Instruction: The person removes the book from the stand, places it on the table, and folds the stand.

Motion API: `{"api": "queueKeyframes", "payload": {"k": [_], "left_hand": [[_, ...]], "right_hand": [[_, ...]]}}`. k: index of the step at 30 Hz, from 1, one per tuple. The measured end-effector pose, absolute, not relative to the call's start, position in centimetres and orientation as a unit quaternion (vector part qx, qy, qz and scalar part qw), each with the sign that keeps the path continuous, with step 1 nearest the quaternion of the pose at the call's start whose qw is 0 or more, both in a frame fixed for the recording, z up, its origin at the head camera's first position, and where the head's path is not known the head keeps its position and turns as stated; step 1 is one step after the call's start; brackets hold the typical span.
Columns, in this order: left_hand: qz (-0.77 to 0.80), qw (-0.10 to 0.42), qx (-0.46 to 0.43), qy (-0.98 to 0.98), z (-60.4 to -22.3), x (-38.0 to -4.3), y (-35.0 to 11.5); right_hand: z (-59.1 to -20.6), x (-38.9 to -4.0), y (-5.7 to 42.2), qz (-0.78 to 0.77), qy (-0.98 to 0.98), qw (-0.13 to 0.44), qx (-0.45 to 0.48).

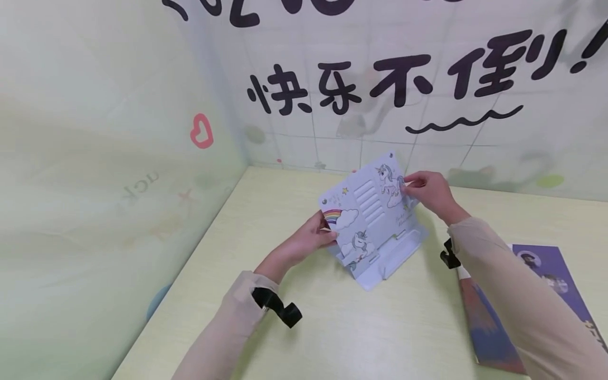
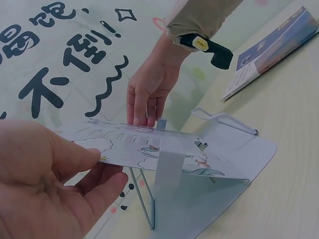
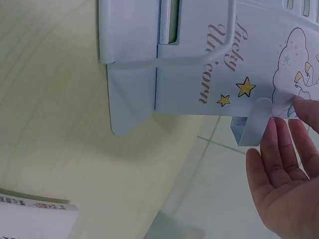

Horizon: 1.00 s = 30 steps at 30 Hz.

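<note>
A pale blue metal book stand (image 1: 353,200) printed with unicorns, a rainbow and stars is on the table, its slotted panel raised at a slant over the flat base (image 1: 408,248). My left hand (image 1: 309,237) pinches the panel's left edge, thumb on the printed face and fingers beneath. On the opposite edge, my right hand (image 1: 431,194) grips with thumb in front and fingers behind, near a small folded side clip (image 3: 251,122). Under the panel, the left wrist view shows a thin wire leg (image 2: 144,199) reaching to the base. A white wire page holder (image 2: 224,119) crosses the front lip.
A blue and purple book (image 1: 494,322) lies at the right of the table, partly covered by my right forearm. Behind the table hangs a printed backdrop (image 1: 332,150) with large black characters. Another pale curtain (image 1: 95,211) borders the left side.
</note>
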<state>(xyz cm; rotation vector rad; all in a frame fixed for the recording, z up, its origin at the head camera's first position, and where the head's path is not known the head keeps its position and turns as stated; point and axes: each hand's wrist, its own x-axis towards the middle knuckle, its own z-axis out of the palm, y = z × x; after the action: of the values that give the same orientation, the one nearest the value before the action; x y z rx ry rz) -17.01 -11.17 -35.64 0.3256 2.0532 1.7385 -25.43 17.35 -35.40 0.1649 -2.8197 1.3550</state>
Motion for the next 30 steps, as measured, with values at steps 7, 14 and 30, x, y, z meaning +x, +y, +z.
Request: {"api": "queueKeyframes", "payload": {"k": [7, 14, 30], "left_hand": [[0.616, 0.21, 0.115, 0.751, -35.6, -16.8, -10.8], [0.603, 0.207, 0.109, 0.763, -35.6, -16.9, -11.1], [0.61, 0.214, 0.113, 0.755, -35.4, -16.9, -11.0]], "right_hand": [[-34.8, -24.0, 18.6, 0.414, -0.908, 0.026, 0.058], [-35.1, -21.6, 19.6, 0.394, -0.915, -0.001, 0.09], [-38.5, -17.3, 16.8, 0.396, -0.904, -0.055, 0.153]]}}
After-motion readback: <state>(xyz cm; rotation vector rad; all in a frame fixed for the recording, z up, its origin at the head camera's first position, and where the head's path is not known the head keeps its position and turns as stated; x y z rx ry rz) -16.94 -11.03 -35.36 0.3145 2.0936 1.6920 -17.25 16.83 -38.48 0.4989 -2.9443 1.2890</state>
